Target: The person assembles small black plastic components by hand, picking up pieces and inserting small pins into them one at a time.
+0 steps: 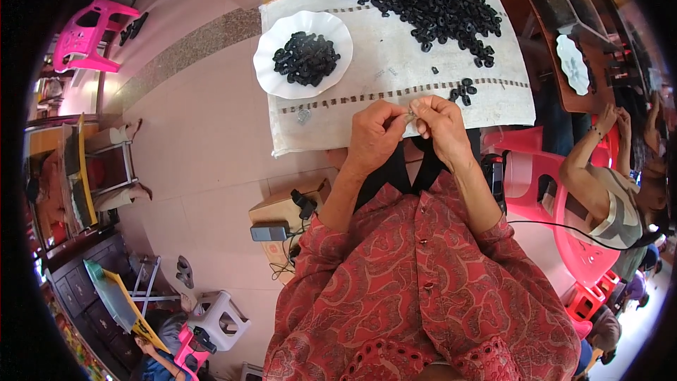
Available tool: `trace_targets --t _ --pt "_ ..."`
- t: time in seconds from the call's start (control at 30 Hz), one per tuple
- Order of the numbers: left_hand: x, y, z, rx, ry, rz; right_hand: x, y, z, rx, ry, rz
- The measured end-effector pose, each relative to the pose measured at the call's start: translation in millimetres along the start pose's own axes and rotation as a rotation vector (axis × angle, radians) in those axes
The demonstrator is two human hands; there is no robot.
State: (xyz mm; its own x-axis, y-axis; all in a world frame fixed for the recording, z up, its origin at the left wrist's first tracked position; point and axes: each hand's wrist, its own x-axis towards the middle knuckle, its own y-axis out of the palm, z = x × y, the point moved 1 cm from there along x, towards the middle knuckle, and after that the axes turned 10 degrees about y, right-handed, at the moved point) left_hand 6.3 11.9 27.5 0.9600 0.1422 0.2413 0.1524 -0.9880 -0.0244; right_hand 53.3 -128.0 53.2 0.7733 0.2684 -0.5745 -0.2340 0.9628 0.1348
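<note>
My left hand (378, 134) and my right hand (441, 127) meet above the near edge of the cloth-covered table (367, 49). Both are closed, fingertips pinched together around something small and pale that I cannot make out. Just beyond my right hand lies a small group of black ring-shaped pieces (465, 90). A white scalloped plate (265, 63) at the left holds many similar black pieces. Toward the far right of the table spreads a large heap of black pieces (430, 0). Near my left hand, a small clear piece (303, 116) rests on the cloth.
On the right, a person (599, 183) sits at another table holding a white plate (572, 63). A cardboard box (282, 208) with a dark device (269, 231) and cables stands below left. Pink stool (92, 35) and grey stool (220, 319) stand on the floor.
</note>
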Motion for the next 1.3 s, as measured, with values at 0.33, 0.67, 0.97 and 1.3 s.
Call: trace_targets --t 0.33,0.67,0.97,1.3 --pt "-5.6 12.5 20.3 -0.508 -0.122 -0.181 2.9 2.8 -8.8 0.301 0.167 0.103" --pt "-1.2 8.4 30.0 -0.676 -0.212 -0.325 -9.8 28.5 -11.4 0.108 -0.116 0.079" --pt "-2.3 7.2 23.2 -0.669 -0.212 -0.362 -9.2 23.6 -11.9 -0.09 -0.254 -0.03" --pt "-2.3 8.3 12.9 -0.244 -0.072 -0.351 -10.3 25.7 -10.1 -0.577 -0.71 -0.197"
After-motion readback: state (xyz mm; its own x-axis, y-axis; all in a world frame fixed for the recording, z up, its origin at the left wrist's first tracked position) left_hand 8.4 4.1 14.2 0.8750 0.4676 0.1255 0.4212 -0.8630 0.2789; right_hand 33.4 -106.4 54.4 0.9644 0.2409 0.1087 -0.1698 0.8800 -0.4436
